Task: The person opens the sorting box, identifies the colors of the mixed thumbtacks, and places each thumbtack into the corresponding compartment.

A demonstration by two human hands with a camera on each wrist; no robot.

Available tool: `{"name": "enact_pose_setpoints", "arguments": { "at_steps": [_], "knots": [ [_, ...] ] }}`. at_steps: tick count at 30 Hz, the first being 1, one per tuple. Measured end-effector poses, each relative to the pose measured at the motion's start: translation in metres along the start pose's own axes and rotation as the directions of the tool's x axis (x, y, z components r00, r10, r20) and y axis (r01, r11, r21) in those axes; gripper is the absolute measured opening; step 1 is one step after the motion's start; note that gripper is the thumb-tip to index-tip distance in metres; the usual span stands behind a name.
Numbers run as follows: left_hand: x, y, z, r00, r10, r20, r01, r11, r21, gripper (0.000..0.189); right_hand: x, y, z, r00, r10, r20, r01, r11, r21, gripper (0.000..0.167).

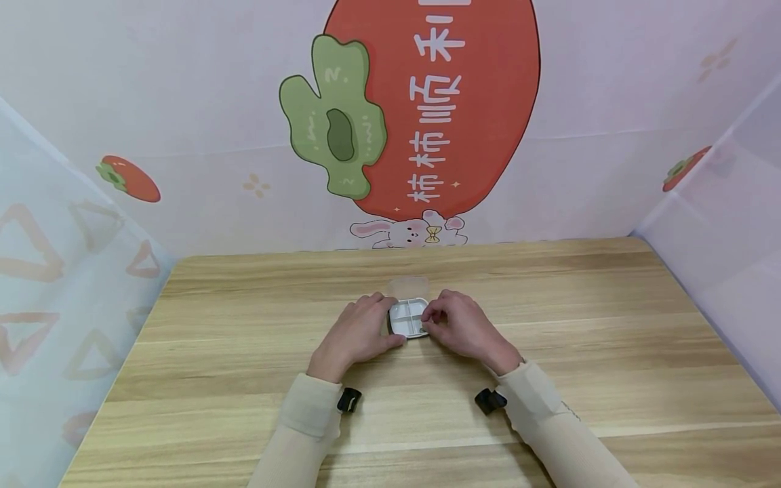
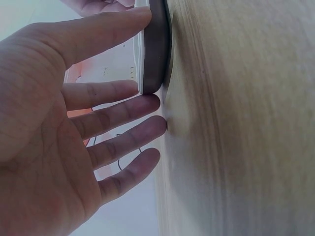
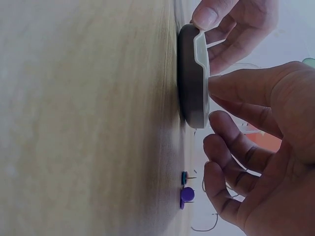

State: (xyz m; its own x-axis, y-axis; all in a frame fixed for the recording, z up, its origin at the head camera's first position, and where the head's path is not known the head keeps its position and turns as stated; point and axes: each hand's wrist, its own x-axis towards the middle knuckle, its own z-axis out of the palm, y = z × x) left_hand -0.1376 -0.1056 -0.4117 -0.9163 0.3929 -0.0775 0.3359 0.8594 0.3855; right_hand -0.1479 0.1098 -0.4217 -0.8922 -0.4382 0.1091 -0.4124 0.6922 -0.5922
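A small pill box (image 1: 401, 312) with a white divided tray and a dark base sits on the table, its clear lid (image 1: 409, 285) folded back on the far side. My left hand (image 1: 364, 329) steadies it from the left, thumb on the near rim and index finger at the far corner; the other fingers (image 2: 132, 109) extend beside it. Over the near right compartment, the thumb and index finger of my right hand (image 1: 459, 324) reach down, the remaining fingers loosely bent. A tiny dark thing (image 1: 422, 330) shows by those fingertips; I cannot tell whether they pinch anything.
In the right wrist view, a teal thumbtack (image 3: 184, 178) and purple thumbtacks (image 3: 187, 194) lie on the wooden table (image 1: 213, 352) near my right hand. A printed cloth backdrop (image 1: 213, 122) stands behind the table's far edge and along both sides.
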Motion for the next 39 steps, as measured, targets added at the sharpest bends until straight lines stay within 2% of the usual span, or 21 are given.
{"name": "enact_pose_setpoints", "arguments": {
  "at_steps": [16,32,39],
  "knots": [
    [0.0,0.001,-0.001,1.0,-0.005,0.002,0.005,1.0,0.001,0.066,-0.001,0.008,-0.016,1.0,0.006,-0.004,-0.006,1.0,0.001,0.006],
    [0.0,0.004,-0.002,0.999,-0.035,0.022,0.035,0.999,-0.001,0.068,-0.003,0.024,-0.036,0.994,0.112,-0.02,-0.112,0.994,0.005,0.005],
    [0.0,0.004,-0.001,0.999,-0.043,0.021,0.043,0.999,-0.01,0.069,-0.003,0.028,-0.041,0.99,0.144,0.002,-0.143,0.989,-0.022,0.005]
  ]
}}
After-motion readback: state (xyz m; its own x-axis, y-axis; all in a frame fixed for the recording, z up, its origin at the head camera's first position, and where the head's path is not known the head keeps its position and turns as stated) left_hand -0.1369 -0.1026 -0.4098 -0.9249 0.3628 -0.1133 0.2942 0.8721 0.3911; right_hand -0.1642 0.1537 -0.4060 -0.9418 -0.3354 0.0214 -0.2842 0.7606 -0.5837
